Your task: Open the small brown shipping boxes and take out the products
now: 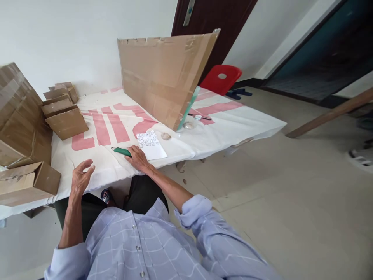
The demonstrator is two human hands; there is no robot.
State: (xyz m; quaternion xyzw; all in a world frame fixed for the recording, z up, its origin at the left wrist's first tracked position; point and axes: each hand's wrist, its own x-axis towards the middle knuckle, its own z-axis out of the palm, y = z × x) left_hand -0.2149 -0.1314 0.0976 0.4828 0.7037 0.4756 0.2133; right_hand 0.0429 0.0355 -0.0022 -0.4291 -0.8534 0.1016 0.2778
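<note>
Your right hand (139,158) rests flat, fingers loose, on the green pen (122,151) lying on the counter (227,128) beside the white sheet (151,146), not yet lifted, while your left hand (80,179) hovers open, grasping nothing.

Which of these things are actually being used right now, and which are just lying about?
In use:
right hand on the green-handled tool
white sheet of small pieces
left hand, open, holding nothing

Lying about:
small cardboard boxes
big cardboard sheet
red stool
</note>
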